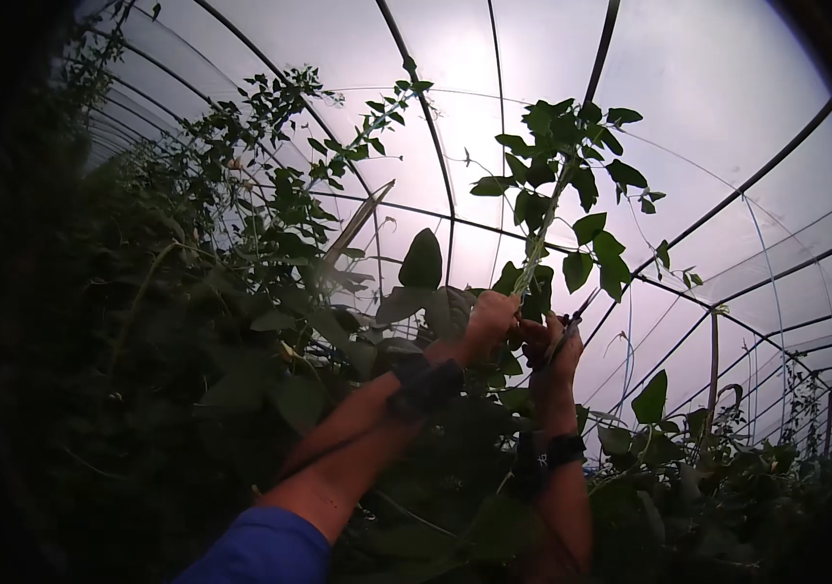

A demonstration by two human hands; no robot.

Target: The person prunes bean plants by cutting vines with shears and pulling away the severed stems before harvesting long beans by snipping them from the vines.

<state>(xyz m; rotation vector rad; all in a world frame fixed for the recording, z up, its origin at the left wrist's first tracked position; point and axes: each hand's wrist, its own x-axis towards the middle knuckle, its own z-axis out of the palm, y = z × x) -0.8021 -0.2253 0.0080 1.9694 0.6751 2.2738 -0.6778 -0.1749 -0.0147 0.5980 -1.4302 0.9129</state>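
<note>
My left hand is closed around a pale green, twisted vine stem that rises to a leafy top. Close beside it on the right, my right hand is raised with dark scissors in it, their narrow tips pointing up and right. Leaves and shadow partly hide the fingers of both hands. Broad dark leaves stand just left of my left hand. Dark bands circle both wrists, and a blue sleeve covers my left upper arm.
Dense climbing foliage fills the left side and the lower part of the view. Curved dark frame pipes carry translucent sheeting overhead. Thin blue strings hang at the right, above lower plants.
</note>
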